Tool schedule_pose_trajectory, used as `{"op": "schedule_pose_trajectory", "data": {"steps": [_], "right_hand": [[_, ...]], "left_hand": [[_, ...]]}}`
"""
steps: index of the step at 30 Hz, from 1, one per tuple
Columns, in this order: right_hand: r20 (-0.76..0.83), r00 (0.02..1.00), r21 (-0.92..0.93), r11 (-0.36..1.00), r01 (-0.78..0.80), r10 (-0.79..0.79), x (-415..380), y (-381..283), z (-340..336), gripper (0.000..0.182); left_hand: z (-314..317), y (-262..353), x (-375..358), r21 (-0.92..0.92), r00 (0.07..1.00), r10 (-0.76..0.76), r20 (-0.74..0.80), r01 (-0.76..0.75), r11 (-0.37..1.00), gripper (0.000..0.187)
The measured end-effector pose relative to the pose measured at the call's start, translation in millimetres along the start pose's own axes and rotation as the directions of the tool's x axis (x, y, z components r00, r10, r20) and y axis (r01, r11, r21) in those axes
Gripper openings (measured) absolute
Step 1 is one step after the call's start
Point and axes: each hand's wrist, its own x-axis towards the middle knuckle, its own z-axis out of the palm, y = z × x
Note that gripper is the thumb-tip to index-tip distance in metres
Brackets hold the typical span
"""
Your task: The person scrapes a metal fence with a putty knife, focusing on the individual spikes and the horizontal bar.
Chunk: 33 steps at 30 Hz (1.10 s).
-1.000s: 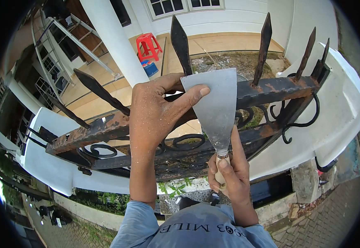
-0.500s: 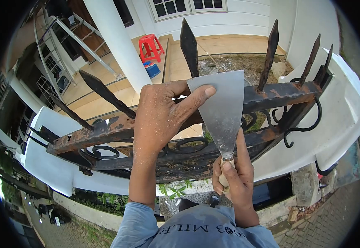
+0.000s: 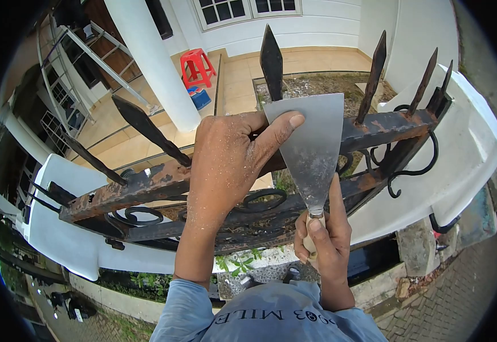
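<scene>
A wide metal scraper (image 3: 315,142) with a pale handle stands upright, blade up, in front of a black, rust-marked iron fence (image 3: 129,185). Its handle is in my right hand (image 3: 327,242), fingers wrapped round it and one finger stretched along the blade's lower edge. My left hand (image 3: 231,154), speckled with pale dust, has its thumb on the upper left of the blade; its other fingers are bent behind the blade and the top rail, mostly hidden. Pointed spikes (image 3: 272,65) rise from the rail on both sides of the scraper.
Beyond the fence are a white column (image 3: 153,68), a red stool (image 3: 197,66), a blue step stool (image 3: 199,97) and a metal ladder (image 3: 103,61). White wall sections (image 3: 69,211) flank the fence. Plants (image 3: 240,263) grow below it, near my feet.
The view has shifted slightly. The scraper has moved slightly to the right in view, with my left thumb still on its blade. Both hands keep nearly the same hold.
</scene>
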Motion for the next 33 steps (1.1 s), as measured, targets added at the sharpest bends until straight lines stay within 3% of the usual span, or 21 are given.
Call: {"op": "schedule_pose_trajectory", "data": {"steps": [2, 6, 9, 13, 17, 21, 24, 27, 31, 33], "right_hand": [[-0.019, 1.0, 0.048, 0.999, 0.012, -0.011, 2, 0, 6, 0.062], [-0.04, 0.999, 0.005, 1.0, -0.006, 0.006, -3, -6, 3, 0.061], [0.007, 0.996, 0.01, 0.996, 0.09, -0.09, 8, 1, 9, 0.064], [-0.026, 1.0, 0.041, 0.999, 0.015, -0.014, -1, -2, 3, 0.064], [-0.01, 0.999, 0.052, 0.998, 0.032, -0.032, 6, -5, 5, 0.065], [0.01, 0.999, 0.058, 0.998, 0.033, -0.034, 9, -11, 4, 0.065], [-0.001, 1.0, 0.066, 0.998, 0.025, -0.025, 7, -8, 6, 0.065], [-0.016, 1.0, 0.104, 0.995, 0.007, -0.005, 6, -9, 4, 0.065], [-0.004, 1.0, 0.049, 0.998, 0.029, -0.029, 13, -10, 6, 0.066], [-0.01, 1.0, 0.077, 0.997, 0.019, -0.018, 6, -11, 2, 0.066]], "left_hand": [[-2, -1, 3, -0.025, 0.999, -0.008, 0.035, 0.009, 1.0, 0.056], [2, -2, -3, 0.155, 0.986, 0.166, -0.025, -0.16, 0.975, 0.056], [2, -3, 0, -0.018, 0.996, 0.076, -0.034, -0.077, 0.997, 0.056], [5, 2, -3, 0.161, 0.988, 0.142, -0.062, -0.131, 0.978, 0.055], [-1, 8, 3, 0.093, 0.999, 0.054, -0.005, -0.054, 0.994, 0.055], [1, 8, 1, 0.143, 0.995, 0.093, -0.028, -0.088, 0.986, 0.058], [0, 5, 5, 0.049, 0.998, 0.062, -0.011, -0.062, 0.997, 0.057], [6, 5, -1, 0.13, 0.992, 0.104, -0.067, -0.095, 0.987, 0.056], [4, 3, 3, 0.046, 0.995, 0.077, -0.058, -0.075, 0.996, 0.058], [1, 9, 3, 0.097, 0.998, 0.055, -0.025, -0.052, 0.994, 0.059]]}}
